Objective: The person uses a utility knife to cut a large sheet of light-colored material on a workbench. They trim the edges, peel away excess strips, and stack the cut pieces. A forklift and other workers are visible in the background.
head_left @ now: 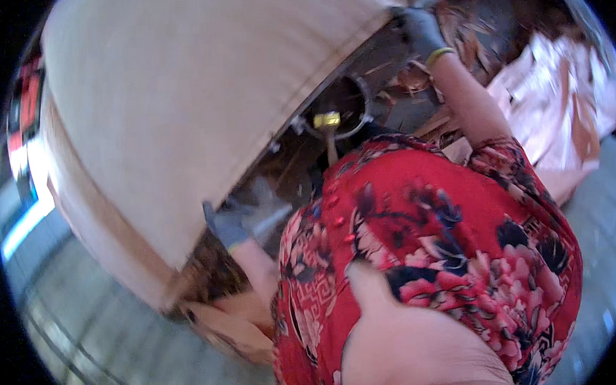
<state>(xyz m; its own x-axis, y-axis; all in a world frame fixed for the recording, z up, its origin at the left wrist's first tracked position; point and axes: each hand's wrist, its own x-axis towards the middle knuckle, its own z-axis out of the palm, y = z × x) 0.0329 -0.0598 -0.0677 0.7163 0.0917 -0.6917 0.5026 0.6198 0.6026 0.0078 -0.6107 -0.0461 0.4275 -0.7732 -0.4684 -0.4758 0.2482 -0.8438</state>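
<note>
A large, pale beige board (177,95) fills the upper left of the view, its near edge running slantwise between my hands. My left hand (230,228), in a grey glove, grips that edge at its lower end, one digit lying over the top and the others hidden. Farther off at the upper right, my right hand (423,33), also gloved in grey, is closed at the other end of the same edge. Motion blurs both hands. Between them a brush (327,120) with a yellow band and a pale handle lies by a round, dark container (367,99).
Brown scraps and shavings (478,41) litter the dark surface beyond the board's edge. Crumpled pinkish sheeting (554,103) lies at the right. Brown paper or card (235,322) sticks out below my left hand. Greyish floor (114,349) shows at the lower left.
</note>
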